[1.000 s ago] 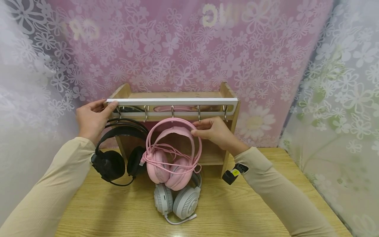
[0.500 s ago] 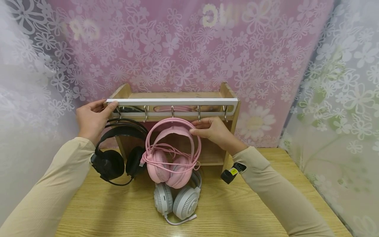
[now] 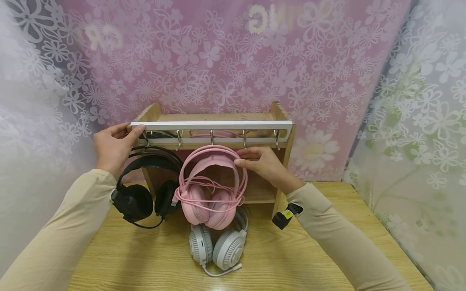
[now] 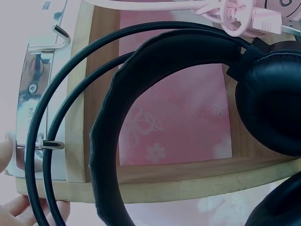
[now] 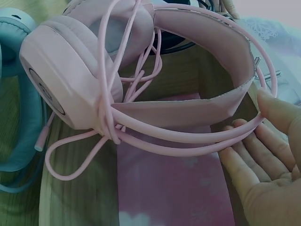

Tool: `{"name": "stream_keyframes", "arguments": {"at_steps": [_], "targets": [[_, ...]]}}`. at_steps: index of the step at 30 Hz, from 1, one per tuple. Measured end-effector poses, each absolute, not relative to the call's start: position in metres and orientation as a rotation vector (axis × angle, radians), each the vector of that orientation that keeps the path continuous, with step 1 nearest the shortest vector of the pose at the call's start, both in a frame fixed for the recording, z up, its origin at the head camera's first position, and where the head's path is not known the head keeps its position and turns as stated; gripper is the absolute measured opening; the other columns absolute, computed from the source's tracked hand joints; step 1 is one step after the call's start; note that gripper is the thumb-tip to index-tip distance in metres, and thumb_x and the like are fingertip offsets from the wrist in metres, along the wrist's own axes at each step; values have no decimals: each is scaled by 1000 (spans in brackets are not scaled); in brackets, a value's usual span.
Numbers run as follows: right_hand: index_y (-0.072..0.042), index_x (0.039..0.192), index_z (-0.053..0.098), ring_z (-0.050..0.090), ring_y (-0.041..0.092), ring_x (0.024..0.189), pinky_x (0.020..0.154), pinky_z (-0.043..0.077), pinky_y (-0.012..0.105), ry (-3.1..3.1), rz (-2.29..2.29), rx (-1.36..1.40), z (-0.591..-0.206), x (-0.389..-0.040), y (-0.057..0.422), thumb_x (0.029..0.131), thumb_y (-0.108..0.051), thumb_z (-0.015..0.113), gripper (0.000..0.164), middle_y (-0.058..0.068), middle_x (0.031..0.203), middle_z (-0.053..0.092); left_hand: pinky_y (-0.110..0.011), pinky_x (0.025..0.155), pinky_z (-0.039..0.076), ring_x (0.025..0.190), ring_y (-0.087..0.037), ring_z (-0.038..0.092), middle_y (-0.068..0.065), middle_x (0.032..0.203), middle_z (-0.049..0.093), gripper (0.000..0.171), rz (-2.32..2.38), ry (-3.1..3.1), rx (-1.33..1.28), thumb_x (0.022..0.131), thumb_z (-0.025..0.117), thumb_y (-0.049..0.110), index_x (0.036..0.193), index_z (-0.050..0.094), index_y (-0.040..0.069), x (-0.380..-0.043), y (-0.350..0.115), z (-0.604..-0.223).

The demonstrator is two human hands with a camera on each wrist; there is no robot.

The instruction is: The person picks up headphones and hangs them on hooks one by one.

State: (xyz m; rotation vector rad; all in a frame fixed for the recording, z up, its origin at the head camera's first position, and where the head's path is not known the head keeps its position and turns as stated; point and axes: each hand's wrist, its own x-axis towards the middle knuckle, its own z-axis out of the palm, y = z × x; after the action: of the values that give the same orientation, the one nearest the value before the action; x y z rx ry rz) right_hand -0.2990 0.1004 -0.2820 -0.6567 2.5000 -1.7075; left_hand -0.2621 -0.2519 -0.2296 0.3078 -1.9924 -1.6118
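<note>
Pink headphones (image 3: 209, 206) with a pink cable wound round them hang in front of the rack's middle. My right hand (image 3: 263, 165) pinches the right side of their thin headband (image 5: 188, 137) between thumb and fingers. The band's top meets the middle hook (image 3: 212, 137); whether it rests fully on it I cannot tell. My left hand (image 3: 114, 147) grips the left end of the white-edged hook rail (image 3: 211, 124), thumb in front and fingers behind. Just beside it, black headphones (image 3: 140, 200) hang from the leftmost hook (image 4: 52, 144) by their double band.
Grey-white headphones (image 3: 227, 246) with a microphone boom lie on the wooden table (image 3: 145, 262), below and partly behind the pink pair. Other metal hooks (image 3: 277, 139) line the rail. The wooden rack (image 3: 285, 161) stands before a pink floral curtain (image 3: 218, 60).
The pink headphones have risen very slightly and shifted a touch left with my right hand. My left hand and the black headphones stay practically where they were.
</note>
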Motion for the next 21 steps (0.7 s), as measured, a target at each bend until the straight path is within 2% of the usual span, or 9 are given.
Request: {"name": "stream_keyframes", "arguments": {"at_steps": [12, 21], "targets": [[3, 125, 62, 62, 20, 108, 89, 51, 29, 2421, -1753, -686, -292, -304, 102, 91, -10, 67, 37, 18, 119, 64, -8, 69, 49, 91, -2, 60, 1, 111, 63, 70, -1637, -1972, 303, 76, 79, 39, 133, 57, 7, -262, -253, -230], [9, 127, 57, 62, 13, 104, 92, 51, 32, 2297, -1824, -707, -303, -314, 100, 92, -6, 64, 38, 23, 123, 61, -8, 70, 49, 93, -4, 60, -1, 112, 63, 69, -1650, -1956, 293, 75, 80, 38, 133, 58, 7, -262, -251, -230]]}}
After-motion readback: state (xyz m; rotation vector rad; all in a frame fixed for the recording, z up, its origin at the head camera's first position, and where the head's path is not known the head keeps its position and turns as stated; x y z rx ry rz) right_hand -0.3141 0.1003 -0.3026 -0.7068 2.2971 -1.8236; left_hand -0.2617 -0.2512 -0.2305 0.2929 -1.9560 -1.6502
